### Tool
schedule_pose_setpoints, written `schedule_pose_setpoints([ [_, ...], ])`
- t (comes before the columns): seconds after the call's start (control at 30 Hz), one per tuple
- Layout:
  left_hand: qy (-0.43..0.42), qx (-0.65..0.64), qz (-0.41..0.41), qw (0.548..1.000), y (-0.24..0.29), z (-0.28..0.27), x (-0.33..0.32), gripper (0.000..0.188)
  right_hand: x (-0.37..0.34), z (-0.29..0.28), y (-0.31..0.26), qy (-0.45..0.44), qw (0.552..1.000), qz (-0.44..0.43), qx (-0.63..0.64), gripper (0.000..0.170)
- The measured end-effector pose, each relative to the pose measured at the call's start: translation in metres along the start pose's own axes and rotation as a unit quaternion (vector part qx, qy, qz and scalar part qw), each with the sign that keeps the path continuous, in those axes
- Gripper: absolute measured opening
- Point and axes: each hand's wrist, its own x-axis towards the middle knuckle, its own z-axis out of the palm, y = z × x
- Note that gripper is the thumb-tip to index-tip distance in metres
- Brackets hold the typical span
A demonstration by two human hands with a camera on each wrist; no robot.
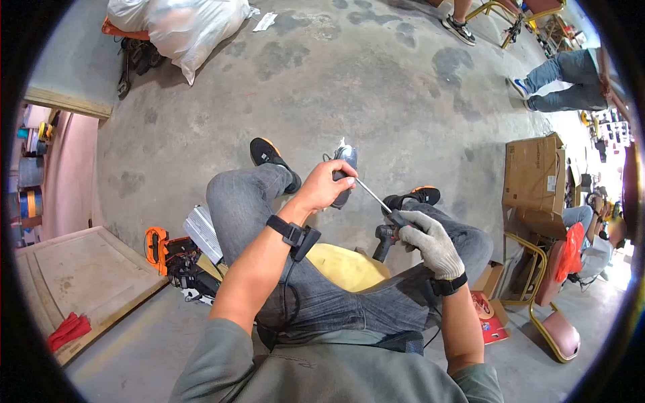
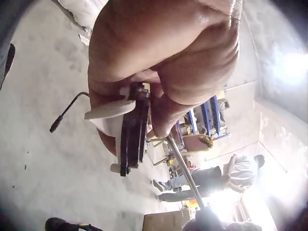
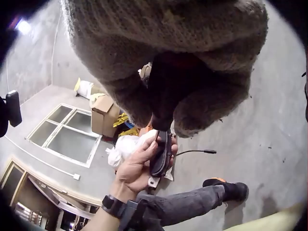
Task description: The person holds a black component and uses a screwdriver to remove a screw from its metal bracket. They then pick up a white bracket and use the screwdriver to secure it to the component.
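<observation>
My bare left hand point(image 1: 324, 188) grips a dark oblong part point(image 1: 348, 158) above the floor. In the left wrist view this part point(image 2: 135, 132) has a black layered edge and a pale flap, and its exact kind I cannot tell. A thin bent lead point(image 2: 70, 109) with a black tip sticks out beside it. My right hand point(image 1: 433, 243), in a pale knit glove, holds a screwdriver point(image 1: 373, 195) by its black handle. The metal shaft slants up toward the left hand, its tip end at the thumb and fingers. In the right wrist view the gloved fingers point(image 3: 192, 113) wrap the handle.
A power drill point(image 1: 384, 240) lies between my legs by a yellow surface point(image 1: 346, 266). To my left are an orange-and-black tool point(image 1: 157, 250) and a wooden panel point(image 1: 87, 282). Cardboard boxes point(image 1: 533, 176) and chairs stand at right. A person point(image 1: 568, 79) stands beyond; white sacks point(image 1: 195, 30) lie ahead.
</observation>
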Motion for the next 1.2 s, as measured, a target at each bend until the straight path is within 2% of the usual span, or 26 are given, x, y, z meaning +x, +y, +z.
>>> schedule_pose_setpoints([
  [0.1, 0.003, 0.014, 0.030, 0.999, 0.003, -0.009, 0.013, 0.009, 0.013, -0.002, -0.003, 0.004, 1.000, -0.025, -0.009, 0.045],
  [0.17, 0.006, 0.084, 0.067, 0.994, -0.006, -0.009, 0.013, 0.007, 0.008, -0.002, -0.006, 0.004, 1.000, -0.023, -0.020, 0.044],
  [0.3, -0.011, 0.140, 0.075, 0.987, -0.001, -0.017, 0.008, 0.006, 0.008, -0.007, -0.009, -0.005, 0.996, -0.057, -0.062, 0.043],
  [0.4, -0.056, 0.192, 0.069, 0.977, 0.007, -0.018, 0.004, 0.008, 0.007, -0.018, -0.008, -0.002, 0.981, -0.090, -0.170, 0.042],
  [0.43, -0.067, 0.210, 0.067, 0.973, 0.007, -0.017, 0.002, 0.009, 0.006, -0.020, -0.009, -0.002, 0.981, -0.087, -0.171, 0.042],
  [0.5, -0.076, 0.226, 0.065, 0.969, 0.003, -0.017, 0.004, 0.010, 0.005, -0.023, -0.010, 0.007, 0.988, -0.086, -0.125, 0.040],
  [0.57, -0.135, 0.247, 0.093, 0.955, -0.004, -0.019, 0.009, 0.011, 0.004, -0.024, -0.013, 0.034, 0.991, -0.094, -0.091, 0.036],
  [0.63, -0.138, 0.241, 0.082, 0.957, 0.002, -0.016, 0.006, 0.012, 0.000, -0.026, -0.023, 0.088, 0.995, -0.022, -0.039, 0.032],
  [0.7, -0.142, 0.239, 0.070, 0.958, 0.004, -0.016, 0.004, 0.012, 0.003, -0.027, -0.013, 0.105, 0.993, -0.037, -0.047, 0.027],
  [0.77, -0.140, 0.226, 0.066, 0.962, 0.003, -0.015, 0.007, 0.012, 0.006, -0.033, -0.005, 0.124, 0.988, -0.089, -0.002, 0.023],
  [0.8, -0.140, 0.225, 0.066, 0.962, 0.004, -0.014, 0.008, 0.012, 0.004, -0.031, -0.009, 0.125, 0.988, -0.089, -0.002, 0.023],
  [0.87, -0.143, 0.219, 0.053, 0.964, 0.004, -0.014, 0.008, 0.014, -0.001, -0.024, -0.019, 0.146, 0.983, -0.070, 0.084, 0.023],
  [0.97, -0.156, 0.176, 0.046, 0.971, -0.004, -0.013, 0.011, 0.016, 0.001, -0.026, -0.019, 0.167, 0.983, -0.051, 0.055, 0.024],
  [1.1, -0.147, 0.147, 0.051, 0.977, -0.007, -0.011, 0.013, 0.015, 0.005, -0.029, -0.003, 0.143, 0.987, -0.039, 0.067, 0.027],
  [1.13, -0.132, 0.140, 0.051, 0.980, -0.009, -0.011, 0.012, 0.015, 0.006, -0.026, 0.002, 0.137, 0.982, -0.066, 0.111, 0.029],
  [1.2, -0.118, 0.134, 0.049, 0.983, -0.011, -0.010, 0.011, 0.014, 0.006, -0.025, 0.003, 0.141, 0.983, -0.070, 0.091, 0.030],
])
